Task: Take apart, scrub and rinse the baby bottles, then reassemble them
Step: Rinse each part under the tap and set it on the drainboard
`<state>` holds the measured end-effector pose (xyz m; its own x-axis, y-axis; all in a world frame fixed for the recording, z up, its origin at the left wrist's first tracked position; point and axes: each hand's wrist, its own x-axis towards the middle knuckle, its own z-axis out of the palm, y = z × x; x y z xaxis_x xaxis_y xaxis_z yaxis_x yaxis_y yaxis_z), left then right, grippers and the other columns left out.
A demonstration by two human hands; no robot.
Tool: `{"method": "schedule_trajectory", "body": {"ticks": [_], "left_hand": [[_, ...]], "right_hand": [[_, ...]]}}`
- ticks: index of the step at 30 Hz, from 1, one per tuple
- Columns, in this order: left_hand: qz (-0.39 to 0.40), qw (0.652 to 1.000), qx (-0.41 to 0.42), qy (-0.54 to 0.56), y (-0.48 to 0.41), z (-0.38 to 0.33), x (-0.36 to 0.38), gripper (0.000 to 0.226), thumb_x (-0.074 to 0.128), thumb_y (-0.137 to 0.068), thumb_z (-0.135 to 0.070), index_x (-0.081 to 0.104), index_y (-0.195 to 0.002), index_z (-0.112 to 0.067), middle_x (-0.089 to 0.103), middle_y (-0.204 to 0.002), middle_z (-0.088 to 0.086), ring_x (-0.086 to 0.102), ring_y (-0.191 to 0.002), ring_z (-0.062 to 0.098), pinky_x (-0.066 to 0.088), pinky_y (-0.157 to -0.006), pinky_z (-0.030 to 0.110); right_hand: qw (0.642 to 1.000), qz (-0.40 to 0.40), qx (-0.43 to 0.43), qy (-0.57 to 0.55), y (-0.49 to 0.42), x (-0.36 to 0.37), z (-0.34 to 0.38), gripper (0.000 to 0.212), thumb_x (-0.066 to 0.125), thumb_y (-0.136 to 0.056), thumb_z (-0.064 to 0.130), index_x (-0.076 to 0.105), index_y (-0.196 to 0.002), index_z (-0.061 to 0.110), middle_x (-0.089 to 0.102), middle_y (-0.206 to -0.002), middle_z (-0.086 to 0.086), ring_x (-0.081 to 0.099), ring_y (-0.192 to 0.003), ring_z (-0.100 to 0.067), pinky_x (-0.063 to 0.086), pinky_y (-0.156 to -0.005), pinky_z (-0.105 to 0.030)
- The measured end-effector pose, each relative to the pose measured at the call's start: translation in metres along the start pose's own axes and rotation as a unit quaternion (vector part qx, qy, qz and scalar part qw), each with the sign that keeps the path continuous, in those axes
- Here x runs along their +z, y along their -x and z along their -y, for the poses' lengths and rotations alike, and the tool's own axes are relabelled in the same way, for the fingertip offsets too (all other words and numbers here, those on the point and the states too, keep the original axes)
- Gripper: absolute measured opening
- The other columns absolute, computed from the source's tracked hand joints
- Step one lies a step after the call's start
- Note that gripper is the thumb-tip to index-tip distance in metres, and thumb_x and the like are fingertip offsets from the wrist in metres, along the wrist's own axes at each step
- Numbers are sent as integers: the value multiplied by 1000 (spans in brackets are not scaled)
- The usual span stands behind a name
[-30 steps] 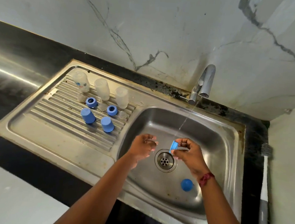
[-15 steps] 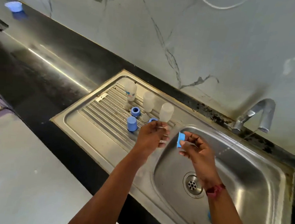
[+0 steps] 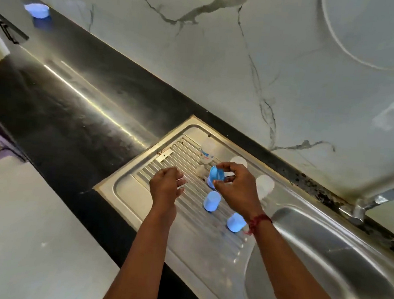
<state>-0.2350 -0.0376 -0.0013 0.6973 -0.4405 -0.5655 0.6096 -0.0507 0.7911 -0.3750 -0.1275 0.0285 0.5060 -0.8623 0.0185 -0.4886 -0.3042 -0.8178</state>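
My right hand (image 3: pixel 234 187) pinches a blue screw ring (image 3: pixel 216 173) above the ribbed drainboard (image 3: pixel 161 167). My left hand (image 3: pixel 166 186) hovers just left of it with curled fingers around what looks like a clear teat, seen only as pale glints. Three clear bottle bodies stand upside down at the back: one with a label (image 3: pixel 207 153), one behind my right hand (image 3: pixel 238 161) and one to its right (image 3: pixel 264 185). Two blue caps (image 3: pixel 211 201) (image 3: pixel 235 222) stand nearer. Another blue ring (image 3: pixel 209 183) and a clear teat (image 3: pixel 200 170) lie under the held ring.
The steel sink basin (image 3: pixel 323 267) lies to the right, with the tap (image 3: pixel 382 196) at its back edge. A black counter (image 3: pixel 75 114) runs off to the left and carries a blue bowl (image 3: pixel 36 10) at its far end. A marble wall stands behind.
Both hands left the running water over the basin and moved left over the drainboard, the right still holding the blue ring. My view swung left with them.
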Motion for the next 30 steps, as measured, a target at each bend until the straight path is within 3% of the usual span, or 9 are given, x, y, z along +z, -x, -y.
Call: {"method": "schedule_trajectory", "body": {"ticks": [2,6,11,15,22,27,30], "left_hand": [[3,1000,-10,-1,-15,-6,-4,8,56,-95,-16,64,-95,-14,66,-84,5,62,-72,14,48,-61,27],[51,998,-15,-32,-41,-14,-8,10,57,-98,-22,66,-98,-20,66,-97,4,60,-89,18,48,-72,33],[66,997,-15,-39,-71,-26,-12,15,57,-99,-27,66,-108,-20,65,-106,3,58,-100,18,47,-80,37],[53,998,-22,-35,-98,-30,-17,9,58,-98,-24,66,-102,-22,66,-104,1,59,-99,18,48,-78,36],[41,999,-29,-20,-123,-32,-15,8,58,-99,-21,66,-100,-21,69,-102,4,63,-96,19,49,-75,35],[47,998,-38,-3,-125,-32,-14,8,59,-99,-18,66,-100,-20,70,-98,6,63,-89,19,48,-72,35],[51,998,-36,6,-125,-32,-17,8,59,-99,-17,66,-102,-18,71,-97,6,63,-87,19,48,-72,34]], "right_hand": [[998,18,-32,57,-16,22,3,38,79,-75,8,69,-110,18,63,-110,-3,64,-99,-17,54,-90,-28],[983,41,-46,171,-46,64,5,36,75,-83,19,67,-118,17,63,-116,-8,62,-103,-22,41,-85,-19],[967,51,-29,247,-74,108,6,35,67,-89,17,61,-123,13,66,-117,-9,65,-102,-27,51,-88,-36],[962,36,-4,269,-92,131,2,31,63,-92,8,57,-122,11,65,-116,-12,66,-100,-31,56,-89,-43],[953,52,14,298,-115,146,1,31,60,-92,7,54,-122,12,62,-118,-11,65,-98,-31,57,-84,-45],[940,71,19,332,-124,152,1,32,60,-93,7,53,-124,11,60,-119,-13,63,-100,-30,50,-77,-34],[942,67,20,328,-124,156,0,36,60,-93,7,51,-128,11,59,-121,-13,63,-102,-28,52,-82,-33]]}}
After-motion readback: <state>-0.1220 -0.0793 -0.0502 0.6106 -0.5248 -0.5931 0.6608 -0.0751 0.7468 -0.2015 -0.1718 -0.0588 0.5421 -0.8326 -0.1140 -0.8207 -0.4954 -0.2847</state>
